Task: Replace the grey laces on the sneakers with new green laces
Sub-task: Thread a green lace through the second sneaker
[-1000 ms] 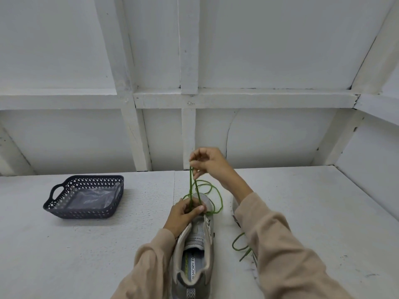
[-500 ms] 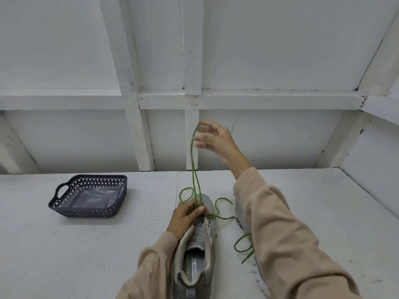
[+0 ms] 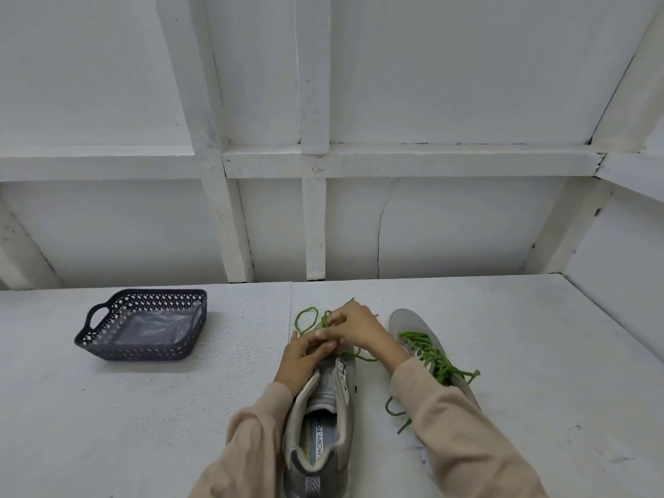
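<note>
**Both hands at the front of the near sneaker, green lace pinched**

The near sneaker (image 3: 323, 407) sits abt mid-width of the white counter (image 3: 179, 425). Its heel is at the near edge and its toe points to the far edge. It's grey, and the insole print reads "MORY FO" where it shows.

L hand (image 3: 305, 357) is clamped on the sneaker's front from the left side, fingers curled over the upper by the eyelets. Can't tell if those fingers also catch the lace.

R hand (image 3: 361, 327) lies over the toe end, touching the L hand. Its fingertips are bunched and pinch the green lace (image 3: 306, 309). One loop of the lace stands out to the left, just past the toe, and a short tip sticks up behind the R knuckles. Another strand runs out to the right under the R wrist.

The second sneaker (image 3: 406, 321) is just right of the first, toe also to the far edge, w/ its heel hidden under the R sleeve (image 3: 460, 425). It's laced in green laces (image 3: 431, 357), and the loose ends trail on the counter btwn the two shoes and off to the right.

A dark perforated basket (image 3: 143, 350) sits in the left part of the counter, toward the far edge and well apart from both sneakers. Its handle faces left, and a clear plastic sheet (image 3: 161, 325) lies in the bottom.
</note>
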Motion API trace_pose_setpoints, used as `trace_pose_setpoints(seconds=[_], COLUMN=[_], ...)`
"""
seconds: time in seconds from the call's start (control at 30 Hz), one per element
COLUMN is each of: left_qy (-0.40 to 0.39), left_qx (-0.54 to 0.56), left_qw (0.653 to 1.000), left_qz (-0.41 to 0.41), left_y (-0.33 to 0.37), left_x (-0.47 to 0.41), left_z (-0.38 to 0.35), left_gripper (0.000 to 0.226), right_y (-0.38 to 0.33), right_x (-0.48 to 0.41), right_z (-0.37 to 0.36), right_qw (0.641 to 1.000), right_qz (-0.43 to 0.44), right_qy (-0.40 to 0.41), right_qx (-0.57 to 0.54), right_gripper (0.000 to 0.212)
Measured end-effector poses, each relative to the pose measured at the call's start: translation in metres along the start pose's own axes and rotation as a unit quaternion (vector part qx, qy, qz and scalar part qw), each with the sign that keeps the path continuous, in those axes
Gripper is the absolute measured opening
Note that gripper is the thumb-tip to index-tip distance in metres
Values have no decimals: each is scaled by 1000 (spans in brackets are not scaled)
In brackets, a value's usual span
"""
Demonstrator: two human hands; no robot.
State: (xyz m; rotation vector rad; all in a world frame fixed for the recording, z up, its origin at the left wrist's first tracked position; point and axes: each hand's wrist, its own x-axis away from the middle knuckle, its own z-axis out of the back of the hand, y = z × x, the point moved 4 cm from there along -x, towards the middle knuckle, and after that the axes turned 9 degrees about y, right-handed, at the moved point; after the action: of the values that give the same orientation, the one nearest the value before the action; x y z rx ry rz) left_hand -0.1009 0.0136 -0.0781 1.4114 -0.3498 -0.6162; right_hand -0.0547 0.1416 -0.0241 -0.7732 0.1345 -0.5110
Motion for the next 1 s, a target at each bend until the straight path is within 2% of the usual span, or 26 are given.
trace_pose_setpoints(seconds=[0.07,0.17,0.23,0.4,0.5,0.57,0.67,0.7,0.77,0.87,1.0], left_qy=[10,6,9,-18,-11,-12,-15,-13,-14,29,89], left_qx=[3,30,31,-19,14,23,14,11,6,30,-45], left_qw=[1000,999,999,1000,1000,1000,1000,1000,1000,999,995], left_qz=[11,35,25,-5,10,14,15,13,12,26,-2], left_y=[-3,-10,-7,-4,-2,2,0,-1,2,1,-1], left_x=[-2,-3,-2,-1,1,2,2,1,2,0,2], left_z=[-3,-7,-7,-5,-5,-6,-6,-5,-6,-5,-3], left_gripper=[22,14,17,38,32,26,25,28,32,22,7], right_y=[-2,-24,-46,-72,-46,-24,-3,0,4,12,17], right_x=[-2,-2,-4,-11,-17,-14,-1,2,3,2,7], right_z=[2,23,47,70,58,50,26,19,7,-5,-20], right_qw=[999,980,966,982,1000,996,984,983,992,999,991], right_qz=[10,23,34,49,-4,-55,-102,-96,-68,-42,-33], right_qy=[41,74,76,31,30,-2,-129,-142,-101,-15,-7], right_qx=[-29,-184,-246,-179,-7,72,74,66,40,-3,-126], right_gripper=[43,19,14,19,38,43,55,54,49,45,40])
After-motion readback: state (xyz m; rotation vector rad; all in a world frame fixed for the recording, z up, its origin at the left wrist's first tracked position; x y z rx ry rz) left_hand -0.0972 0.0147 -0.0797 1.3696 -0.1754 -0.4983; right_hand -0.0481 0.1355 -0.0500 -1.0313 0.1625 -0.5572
